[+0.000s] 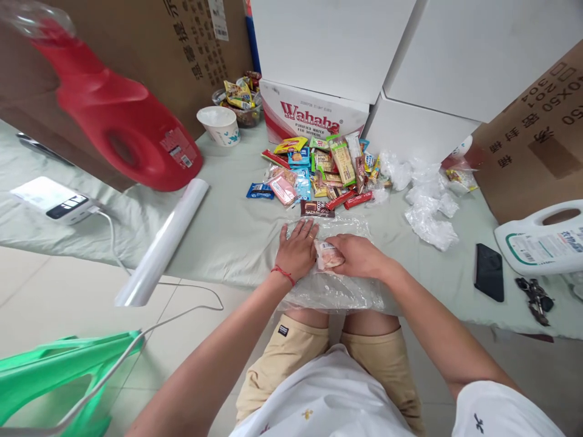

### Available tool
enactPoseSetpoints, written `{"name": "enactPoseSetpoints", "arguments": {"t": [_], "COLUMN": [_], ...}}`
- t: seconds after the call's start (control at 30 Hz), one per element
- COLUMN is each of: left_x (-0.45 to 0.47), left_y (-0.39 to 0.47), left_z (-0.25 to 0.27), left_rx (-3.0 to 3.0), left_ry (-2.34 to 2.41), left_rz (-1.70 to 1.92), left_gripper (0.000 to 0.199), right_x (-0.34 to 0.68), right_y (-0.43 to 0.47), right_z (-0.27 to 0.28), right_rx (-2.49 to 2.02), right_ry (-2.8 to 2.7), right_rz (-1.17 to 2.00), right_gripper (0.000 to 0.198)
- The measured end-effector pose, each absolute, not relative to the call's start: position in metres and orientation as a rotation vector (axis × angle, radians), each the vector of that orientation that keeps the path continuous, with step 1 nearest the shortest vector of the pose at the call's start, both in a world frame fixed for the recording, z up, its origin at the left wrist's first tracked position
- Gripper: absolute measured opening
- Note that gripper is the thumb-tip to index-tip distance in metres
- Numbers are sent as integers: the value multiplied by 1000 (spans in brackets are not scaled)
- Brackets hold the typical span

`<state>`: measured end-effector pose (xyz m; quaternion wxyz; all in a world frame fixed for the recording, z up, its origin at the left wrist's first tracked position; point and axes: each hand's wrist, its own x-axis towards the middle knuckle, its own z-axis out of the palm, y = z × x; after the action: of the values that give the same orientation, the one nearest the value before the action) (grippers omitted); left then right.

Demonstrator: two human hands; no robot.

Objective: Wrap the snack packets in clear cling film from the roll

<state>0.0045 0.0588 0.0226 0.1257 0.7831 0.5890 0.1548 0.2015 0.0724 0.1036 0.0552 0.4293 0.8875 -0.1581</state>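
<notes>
Fingers point(336, 241) of the right hand point(359, 255) are clamped on a pinkish packet point(330, 257) above a clear plastic sheet point(348, 298) at the surface's point(228, 230) near edge; the left hand point(296, 255) presses flat on the sheet, its fingers slightly spread. Farther back, a clear tub point(250, 116) holds wrapped snacks beside a paper cup point(224, 135). What the red jug point(150, 139) contains, I cannot tell.

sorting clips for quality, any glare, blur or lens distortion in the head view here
Head view: glints on the clear plastic sheet, and a bright streak along the white roll; head view: apparent wide-angle stretch near the edges, the red jug seeming to lean; head view: left hand and right hand fairly sharp, but print on the small packet unreadable.
</notes>
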Motion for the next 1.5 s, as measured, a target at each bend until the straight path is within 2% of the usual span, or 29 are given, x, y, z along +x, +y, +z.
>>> {"name": "enactPoseSetpoints", "arguments": {"t": [0.3,0.4,0.5,0.6,0.7,0.77,0.83,0.87,0.93,0.97,1.03,1.2,1.37,1.5], "left_x": [-35,-42,-47,-47,-41,-36,-36,-37,-45,-50,-60,-72,-65,-59], "left_y": [74,73,72,77,93,108,120,125,126,123,110,54,14,8], "left_z": [13,19,37,56,65,65,64,64,68,72,81,82,52,40], "left_rx": [1896,1885,1981,2091,2154,2169,2157,2154,2193,2240,2380,2701,2740,2666], "left_ry": [1459,1445,1511,1681,1786,1781,1751,1731,1668,1617,1466,995,793,840], "left_rz": [838,915,962,952,830,707,603,575,590,628,721,700,532,547], "left_gripper": [52,47,40,36,43,59,68,63,38,27,20,25,33,43], "right_x": [190,191,205,221,224,220,218,219,226,231,242,262,270,273], "right_y": [72,69,85,119,148,158,159,157,148,141,121,64,27,-4], "right_z": [100,106,109,103,90,84,84,87,98,105,117,110,67,58], "right_rx": [1236,1233,1525,1879,1887,1850,1834,1823,1765,1709,1547,1206,1107,1274], "right_ry": [2689,2713,2812,2772,2656,2566,2526,2539,2658,2751,2959,3163,3103,3183], "right_rz": [-419,-491,-527,-423,-502,-577,-608,-614,-616,-602,-511,-213,-241,-262], "right_gripper": [84,95,71,49,63,73,59,45,20,13,12,26,28,26]}}
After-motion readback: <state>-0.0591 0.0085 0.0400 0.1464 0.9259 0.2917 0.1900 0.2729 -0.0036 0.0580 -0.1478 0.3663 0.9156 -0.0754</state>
